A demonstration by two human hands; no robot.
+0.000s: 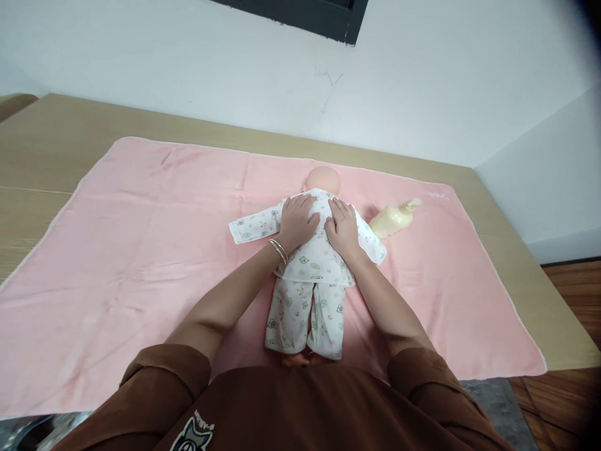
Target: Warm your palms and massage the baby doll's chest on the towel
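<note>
A baby doll point(317, 254) in a white printed top and trousers lies stretched out with its bald head point(323, 179) toward the wall. No face shows on it. My left hand point(298, 220) rests flat on the upper left of the doll's top, fingers extended. On the upper right, my right hand point(342, 227) lies the same way, fingers slightly apart. Both hands touch the cloth without gripping it. The doll's sleeves spread out to either side, and its feet point(297, 359) stick out below the trouser legs, close to my body.
Under the doll a pink blanket point(164, 250) covers much of the wooden table point(521, 275). A cream-coloured bottle point(394, 220) lies on its side by the doll's right-hand sleeve. A white wall point(413, 88) with a dark frame point(319, 17) rises behind the table.
</note>
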